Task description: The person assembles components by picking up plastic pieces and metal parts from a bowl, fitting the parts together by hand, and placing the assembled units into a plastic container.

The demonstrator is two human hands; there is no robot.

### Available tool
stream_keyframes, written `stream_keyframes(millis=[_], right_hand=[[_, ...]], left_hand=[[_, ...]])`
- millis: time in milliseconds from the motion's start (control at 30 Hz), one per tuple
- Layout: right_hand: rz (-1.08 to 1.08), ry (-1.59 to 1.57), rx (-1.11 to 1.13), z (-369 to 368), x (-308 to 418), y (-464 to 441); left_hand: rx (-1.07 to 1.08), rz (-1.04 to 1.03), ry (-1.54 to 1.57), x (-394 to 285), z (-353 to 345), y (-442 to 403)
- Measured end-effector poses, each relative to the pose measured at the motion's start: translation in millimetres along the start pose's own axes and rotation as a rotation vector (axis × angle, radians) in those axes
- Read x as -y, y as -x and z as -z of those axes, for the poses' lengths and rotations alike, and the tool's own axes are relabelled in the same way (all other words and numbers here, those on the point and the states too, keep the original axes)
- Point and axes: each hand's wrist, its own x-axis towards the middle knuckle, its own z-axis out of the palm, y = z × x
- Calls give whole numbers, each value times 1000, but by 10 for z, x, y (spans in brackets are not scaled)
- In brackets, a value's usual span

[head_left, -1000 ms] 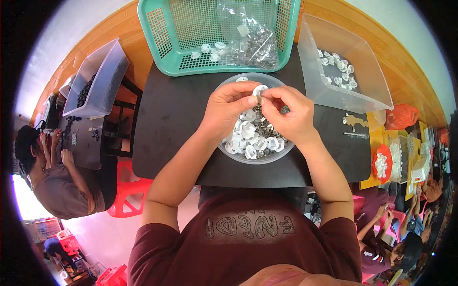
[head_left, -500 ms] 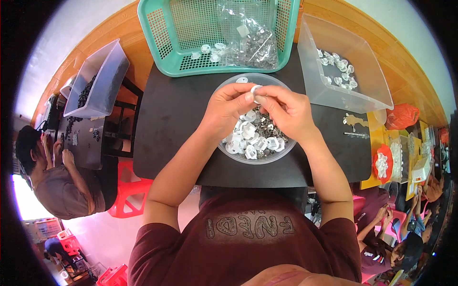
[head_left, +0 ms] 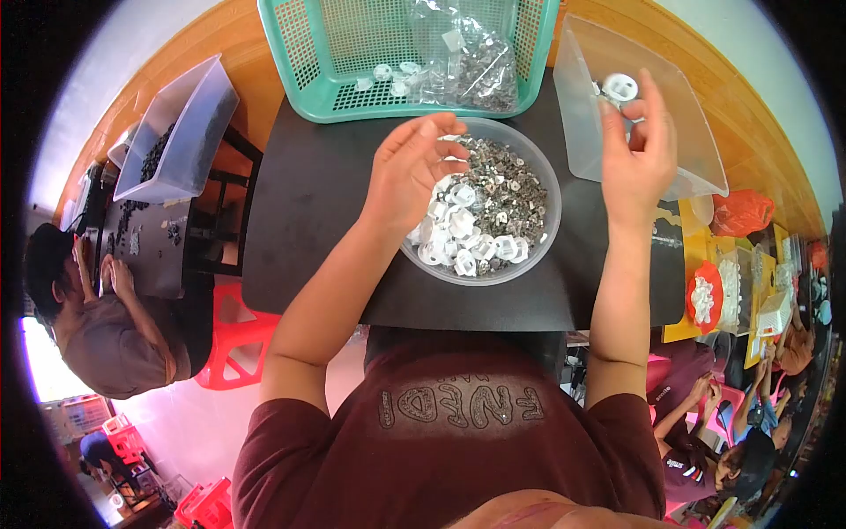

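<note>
Head camera view: a dark, flat-topped table with rounded corners (head_left: 304, 220) is being lined with containers. At its far edge, a green plastic mesh basket (head_left: 348, 112) is being supported, and at the far right corner a translucent, straight-sided plastic bin (head_left: 577, 115) is being seen tilted by the lens. Nearer the middle, a round, clear plastic bowl (head_left: 554, 225) is being flanked by two bare hands. Inside the basket, a clear plastic bag of grey parts (head_left: 485, 78) is being displayed. Above the bowl's left side, the left hand (head_left: 407, 172) is being held open, its fingers parted and loosely bent. Over the bin, the right hand (head_left: 641, 159) is being raised, a white, round plastic piece (head_left: 620, 87) being shown at its fingertips; whether it is being pinched or released cannot be told. In the bowl, white, hollow plastic pieces (head_left: 458, 220) are being heaped at near left, beside tiny, grey, metallic-looking parts (head_left: 507, 172).
</note>
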Motion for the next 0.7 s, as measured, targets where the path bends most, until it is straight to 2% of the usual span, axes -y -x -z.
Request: stream_keyframes(millis=[33,100,133,200,267,300,433,500,700], right_hand=[[-12,-17,-4,-4,4,12],[85,-158,148,-104,20,131],[167,-272,282,-221,17,222],[126,-286,728,-314,126,440],[146,-215,935,-398,226,595],[44,-221,1021,-421,285,623],[18,-293,1071,-554,190,691],[-127,-291,1074,-532,189,649],[-116,-307,1041,-470,240,606]], left_hand=[[-5,-3,-1,-8,22,-3],[-17,-51,50,-14,56,-6],[-19,-49,48,-11,55,2],[-12,-73,12,-6,44,13],[11,-69,12,-26,36,18],[29,-70,13,-33,37,21],[15,-75,-1,-42,35,26],[5,-80,-64,-42,25,21],[25,-70,-130,-28,-1,24]])
